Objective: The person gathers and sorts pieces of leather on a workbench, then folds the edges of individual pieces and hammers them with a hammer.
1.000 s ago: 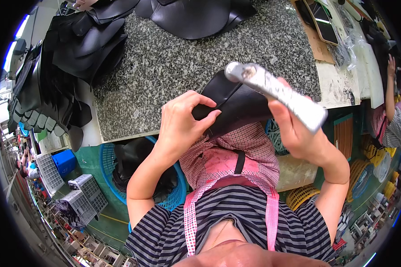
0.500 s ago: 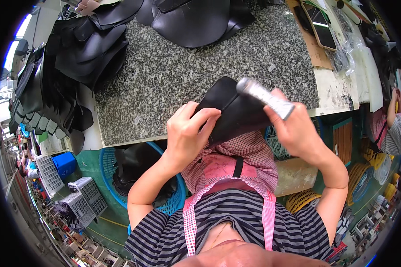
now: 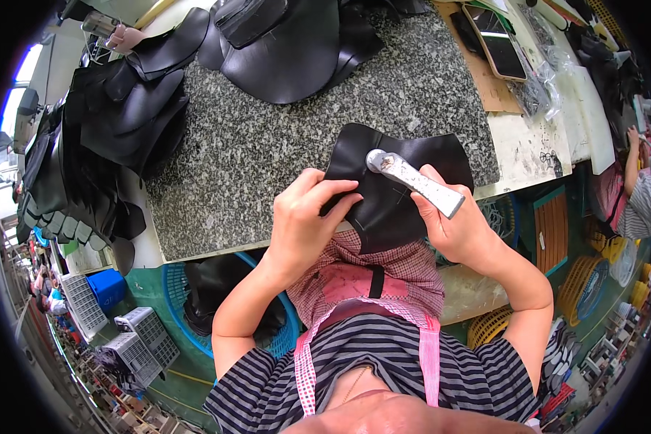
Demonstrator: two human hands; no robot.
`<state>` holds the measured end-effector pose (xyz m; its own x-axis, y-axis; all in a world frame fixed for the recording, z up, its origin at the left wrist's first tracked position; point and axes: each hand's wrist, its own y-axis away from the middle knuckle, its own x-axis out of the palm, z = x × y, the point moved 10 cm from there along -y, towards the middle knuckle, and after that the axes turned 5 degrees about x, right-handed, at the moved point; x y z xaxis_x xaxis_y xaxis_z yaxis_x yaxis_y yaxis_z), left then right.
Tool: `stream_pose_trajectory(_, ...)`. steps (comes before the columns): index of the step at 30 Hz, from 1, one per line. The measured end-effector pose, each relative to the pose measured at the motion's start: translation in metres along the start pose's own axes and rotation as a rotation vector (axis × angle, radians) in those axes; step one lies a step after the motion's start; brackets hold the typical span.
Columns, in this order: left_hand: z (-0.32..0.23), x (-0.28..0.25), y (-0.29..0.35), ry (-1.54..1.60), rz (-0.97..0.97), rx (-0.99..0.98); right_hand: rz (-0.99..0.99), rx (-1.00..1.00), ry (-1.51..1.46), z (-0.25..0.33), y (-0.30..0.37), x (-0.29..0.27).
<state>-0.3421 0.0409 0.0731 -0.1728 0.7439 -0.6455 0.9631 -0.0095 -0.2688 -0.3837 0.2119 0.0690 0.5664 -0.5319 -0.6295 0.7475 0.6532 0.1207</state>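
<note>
A black leather-like piece [image 3: 434,155] lies over the near edge of the speckled stone slab [image 3: 253,159], its lower part hanging toward my lap. My left hand [image 3: 304,220] pinches the left edge of this piece between thumb and fingertips. In my right hand [image 3: 452,224] is a hammer [image 3: 419,181] with a silvery-white head, its round face over the middle of the piece. The fist hides the hammer's handle. Whether the face touches the leather, I cannot tell.
Stacked black pieces hang off the slab's left side [image 3: 108,123]; more lie at its far edge [image 3: 282,58]. A phone [image 3: 495,43] rests at the far right. Below stand a blue basket [image 3: 177,296] of black pieces and grey crates [image 3: 134,354]. A person's arm [image 3: 633,163] shows far right.
The hammer, blurred before, now shows sharply over the middle of the black piece. That piece lies more spread out, with more of its right side showing. The view has shifted slightly.
</note>
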Motion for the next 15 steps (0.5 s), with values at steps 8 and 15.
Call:
stream_pose_trajectory(8, 0.014, 0.0, -0.008, 0.074, 0.054, -0.199, -0.077, -0.024, -0.057, -0.007, 0.003, -0.009)
stream_pose_trajectory(15, 0.019, -0.002, -0.006, 0.02, 0.074, -0.184, 0.009, 0.084, -0.014, 0.02, -0.011, -0.029)
